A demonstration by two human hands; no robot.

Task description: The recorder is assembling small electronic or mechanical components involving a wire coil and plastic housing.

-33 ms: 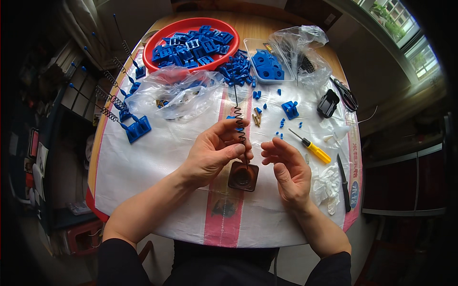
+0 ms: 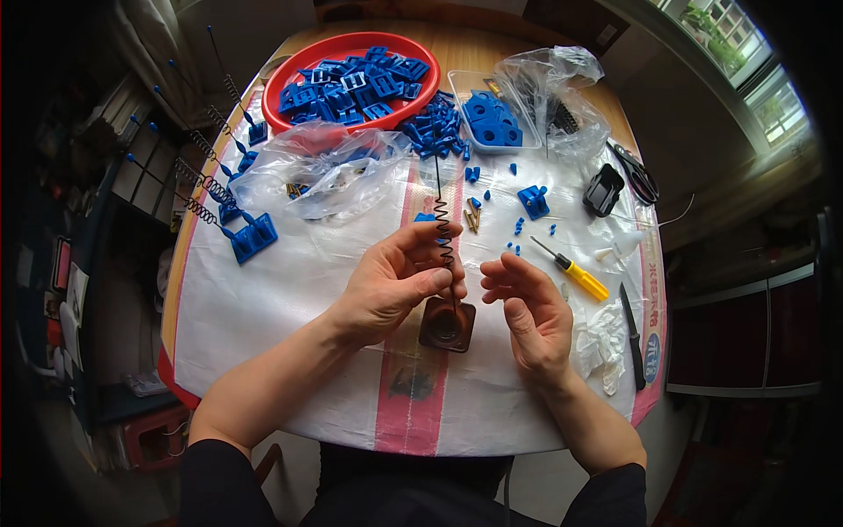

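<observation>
Over the near middle of a white-covered tabletop (image 2: 290, 307), the left hand (image 2: 397, 279) pinches a black spring wire (image 2: 443, 230), its lower end at a small square brown dish (image 2: 446, 327); the right hand (image 2: 532, 318), loosely curled and holding nothing, hovers just right of it, and a yellow-handled screwdriver (image 2: 582, 278) lies farther right

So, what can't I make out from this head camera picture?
Head view:
Left hand: exact grip, hidden by its own thumb and the black coil spring.
Whether the spring joins the dark square base: too dark to tell.
Left clear plastic bag: contents, blurred by wrinkles and glare.
Red basin: floor, covered by blue plastic parts.
</observation>
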